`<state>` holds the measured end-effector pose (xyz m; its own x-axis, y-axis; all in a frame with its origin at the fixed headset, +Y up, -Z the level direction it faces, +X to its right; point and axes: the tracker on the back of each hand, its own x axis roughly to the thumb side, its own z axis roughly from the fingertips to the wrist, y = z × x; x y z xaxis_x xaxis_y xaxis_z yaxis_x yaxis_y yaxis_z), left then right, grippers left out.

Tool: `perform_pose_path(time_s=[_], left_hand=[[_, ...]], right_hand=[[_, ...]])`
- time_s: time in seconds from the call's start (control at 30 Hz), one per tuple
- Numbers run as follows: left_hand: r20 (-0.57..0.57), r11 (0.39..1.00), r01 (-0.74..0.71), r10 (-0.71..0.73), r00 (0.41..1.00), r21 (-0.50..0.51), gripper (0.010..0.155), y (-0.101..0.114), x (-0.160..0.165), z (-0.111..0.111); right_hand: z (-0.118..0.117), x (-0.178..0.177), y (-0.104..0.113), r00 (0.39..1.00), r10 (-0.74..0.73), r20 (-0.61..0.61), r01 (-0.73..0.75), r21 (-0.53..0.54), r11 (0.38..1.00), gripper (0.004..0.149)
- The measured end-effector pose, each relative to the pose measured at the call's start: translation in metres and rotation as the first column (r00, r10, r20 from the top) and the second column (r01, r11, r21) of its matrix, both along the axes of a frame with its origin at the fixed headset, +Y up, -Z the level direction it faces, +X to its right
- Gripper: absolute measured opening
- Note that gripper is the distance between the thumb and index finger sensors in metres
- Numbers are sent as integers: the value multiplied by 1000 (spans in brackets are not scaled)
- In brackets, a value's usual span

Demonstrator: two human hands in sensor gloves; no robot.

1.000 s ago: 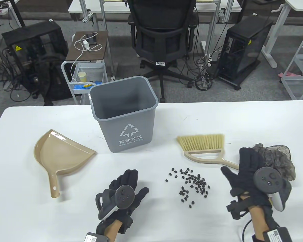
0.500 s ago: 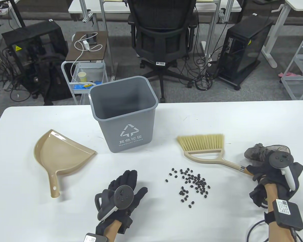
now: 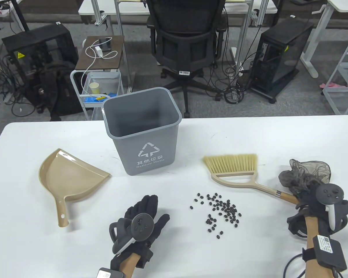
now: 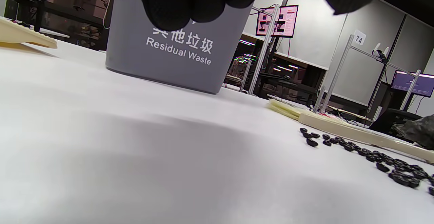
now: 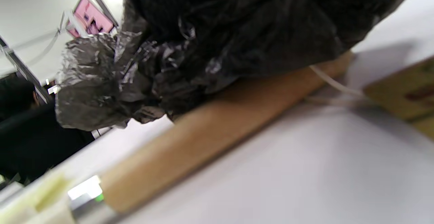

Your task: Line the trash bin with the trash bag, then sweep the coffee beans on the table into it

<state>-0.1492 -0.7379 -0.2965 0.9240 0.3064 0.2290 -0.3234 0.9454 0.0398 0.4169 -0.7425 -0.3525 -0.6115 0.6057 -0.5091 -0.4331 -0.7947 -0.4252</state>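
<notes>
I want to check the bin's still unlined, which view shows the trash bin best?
The table view: it looks down into the trash bin, showing bare grey walls. The left wrist view catches only its lower front with the label. The right wrist view misses it.

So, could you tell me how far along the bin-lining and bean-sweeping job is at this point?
Nothing looks finished: the trash bin stands unlined. In hand: the right hand grips the crumpled trash bag beside the brush. Left: lining the bin, then sweeping the coffee beans, using the untouched dustpan. The left hand rests idle.
</notes>
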Motion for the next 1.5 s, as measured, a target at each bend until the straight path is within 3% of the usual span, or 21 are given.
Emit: perform_pose_path(time_s=[0.1, 0.2, 0.3, 0.43, 0.47, 0.6, 0.67, 0.8, 0.87, 0.9, 0.97, 1.03, 1.1, 1.13, 1.23, 1.33, 1.4, 1.47, 1.5], left_hand=[[-1, 1000, -1, 1, 1000, 1, 76, 0, 0, 0], [1, 1000, -7, 7, 1000, 1, 76, -1, 1, -1], [15, 1000, -22, 22, 1000, 5, 78, -2, 1, -1], [9, 996, -71, 71, 997, 44, 80, 0, -1, -3], [10, 995, -87, 86, 996, 56, 80, 2, -2, -3], [78, 957, -267, 259, 963, 117, 79, 18, -3, -5], [157, 905, -388, 363, 918, 173, 79, 31, -1, -4], [295, 792, -582, 520, 801, 183, 80, 71, 8, -6], [372, 697, -706, 628, 684, 122, 83, 99, 14, -10], [388, 671, -735, 655, 648, 96, 84, 105, 15, -12], [424, 540, -841, 760, 492, 8, 91, 119, 20, -17], [435, 453, -890, 814, 384, -61, 100, 119, 24, -24], [411, 424, -893, 848, 333, -150, 107, 114, 27, -32], [417, 438, -871, 851, 320, -224, 109, 109, 29, -36], [415, 463, -818, 855, 311, -341, 103, 103, 43, -42], [404, 484, -817, 847, 346, -314, 81, 98, 63, -42], [348, 466, -869, 852, 390, -165, 56, 96, 60, -40], [341, 482, -866, 843, 417, -132, 43, 99, 52, -41], [345, 486, -863, 841, 417, -140, 42, 101, 46, -41]], right_hand=[[5, 2, 13, 996, -88, -18, 89, 102, 991, 40], [14, -5, 47, 965, -218, -146, 251, 279, 927, 41], [20, -18, 75, 895, -318, -314, 422, 359, 832, 41], [28, -56, 106, 639, -411, -650, 715, 304, 630, 41], [28, -60, 108, 616, -413, -670, 732, 293, 615, 42], [28, -107, 121, 320, -411, -854, 862, 82, 501, 42], [24, -129, 123, 171, -414, -894, 897, -33, 441, 42], [10, -175, 124, -112, -426, -898, 916, -260, 306, 41], [3, -201, 124, -270, -416, -868, 889, -390, 238, 40], [1, -209, 123, -307, -409, -859, 879, -421, 224, 40], [-3, -232, 117, -407, -403, -820, 846, -505, 171, 40], [-6, -247, 109, -472, -406, -782, 821, -558, 120, 40], [-8, -256, 100, -519, -417, -746, 800, -596, 70, 40], [-10, -262, 95, -541, -438, -718, 786, -617, 41, 40], [-16, -277, 85, -547, -470, -693, 767, -640, 50, 39], [-16, -290, 77, -527, -520, -672, 753, -653, 82, 38], [-16, -288, 76, -502, -529, -684, 778, -624, 68, 38], [-14, -279, 77, -430, -548, -718, 807, -577, 124, 38], [-14, -272, 78, -355, -555, -752, 834, -523, 175, 39]])
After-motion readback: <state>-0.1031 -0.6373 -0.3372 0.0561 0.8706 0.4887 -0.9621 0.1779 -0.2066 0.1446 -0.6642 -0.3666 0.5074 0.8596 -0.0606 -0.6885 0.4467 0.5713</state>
